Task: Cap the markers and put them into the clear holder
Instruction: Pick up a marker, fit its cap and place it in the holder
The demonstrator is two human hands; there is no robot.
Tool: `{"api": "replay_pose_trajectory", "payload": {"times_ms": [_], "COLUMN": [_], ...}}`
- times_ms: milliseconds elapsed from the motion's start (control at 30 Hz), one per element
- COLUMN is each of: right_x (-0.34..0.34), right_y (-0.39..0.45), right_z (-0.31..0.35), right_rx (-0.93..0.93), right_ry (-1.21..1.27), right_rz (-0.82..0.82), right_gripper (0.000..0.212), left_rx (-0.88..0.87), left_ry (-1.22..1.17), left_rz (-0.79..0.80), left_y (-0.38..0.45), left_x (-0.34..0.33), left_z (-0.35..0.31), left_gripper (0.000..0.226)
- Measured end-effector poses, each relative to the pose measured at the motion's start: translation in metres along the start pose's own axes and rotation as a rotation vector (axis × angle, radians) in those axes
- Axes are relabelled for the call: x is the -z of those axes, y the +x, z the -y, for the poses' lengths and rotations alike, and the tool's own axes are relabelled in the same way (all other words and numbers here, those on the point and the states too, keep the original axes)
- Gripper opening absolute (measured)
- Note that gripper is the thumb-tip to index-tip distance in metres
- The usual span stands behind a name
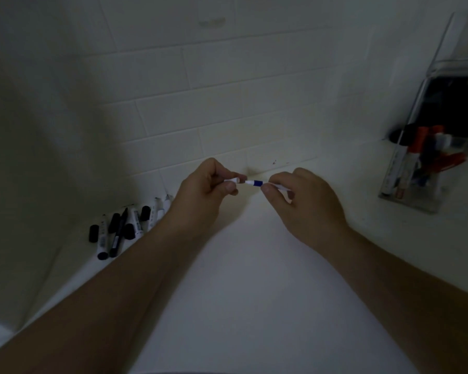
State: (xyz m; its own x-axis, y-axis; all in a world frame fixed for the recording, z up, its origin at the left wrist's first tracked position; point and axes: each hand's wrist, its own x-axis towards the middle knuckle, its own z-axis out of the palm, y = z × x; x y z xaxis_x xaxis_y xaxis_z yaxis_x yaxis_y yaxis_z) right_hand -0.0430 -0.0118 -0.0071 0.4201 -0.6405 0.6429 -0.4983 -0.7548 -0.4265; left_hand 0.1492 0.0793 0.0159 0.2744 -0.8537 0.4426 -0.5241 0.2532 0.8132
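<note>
So we've got the cap (233,181) pinched in our left hand (200,195) and the marker (257,183) pinched in our right hand (305,203), both held up over the tabletop (241,265), and the whole thing comes down to lining them up: the marker's long axis runs pretty much left-right, tip end pointing straight at the cap's open mouth, with just a small gap between. The marker is a thin white barrel with a blue band near the tip; the cap looks white too. The clear holder (416,201) sits well off to our right with capped markers already in it, so the right hand is the nearer one for the drop. More loose markers (127,228) lie at left.
</note>
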Motion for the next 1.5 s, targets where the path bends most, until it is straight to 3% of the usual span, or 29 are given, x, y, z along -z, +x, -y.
{"api": "replay_pose_trajectory", "payload": {"times_ms": [267, 433, 533, 633, 867, 1133, 1300, 1433, 1500], "right_x": [-0.003, -0.001, 0.005, 0.007, 0.002, 0.006, 0.012, 0.017, 0.021], "right_y": [-0.001, -0.001, 0.0, 0.0, -0.003, -0.004, -0.003, -0.002, 0.001], "right_z": [0.0, -0.002, 0.0, 0.005, 0.003, -0.001, 0.007, 0.008, 0.004], "right_rx": [0.035, 0.111, 0.203, 0.253, 0.259, 0.198, 0.198, 0.175, 0.12], "right_ry": [-0.014, -0.125, -0.266, -0.318, -0.219, -0.124, -0.384, -0.321, -0.228], "right_rz": [-0.01, -0.02, -0.057, -0.064, 0.082, 0.139, 0.14, 0.208, 0.262], "right_gripper": [0.027, 0.034, 0.029, 0.025, 0.031, 0.026, 0.042, 0.024, 0.026], "left_rx": [-0.005, -0.03, -0.075, -0.125, -0.176, -0.247, -0.311, -0.344, -0.339], "left_ry": [0.024, 0.231, 0.496, 0.614, 0.624, 0.669, 0.653, 0.532, 0.493], "left_rz": [0.043, 0.044, 0.05, 0.033, 0.007, 0.008, 0.048, 0.028, -0.003], "left_y": [-0.001, -0.005, -0.003, -0.002, -0.007, -0.009, -0.005, -0.008, -0.009], "left_x": [0.0, -0.002, -0.001, 0.0, -0.005, -0.013, -0.023, -0.024, -0.024], "left_z": [-0.001, -0.005, -0.003, -0.002, -0.005, -0.01, -0.004, -0.004, -0.004], "left_gripper": [0.013, 0.004, 0.01, 0.013, 0.008, 0.012, 0.022, 0.019, 0.025]}}
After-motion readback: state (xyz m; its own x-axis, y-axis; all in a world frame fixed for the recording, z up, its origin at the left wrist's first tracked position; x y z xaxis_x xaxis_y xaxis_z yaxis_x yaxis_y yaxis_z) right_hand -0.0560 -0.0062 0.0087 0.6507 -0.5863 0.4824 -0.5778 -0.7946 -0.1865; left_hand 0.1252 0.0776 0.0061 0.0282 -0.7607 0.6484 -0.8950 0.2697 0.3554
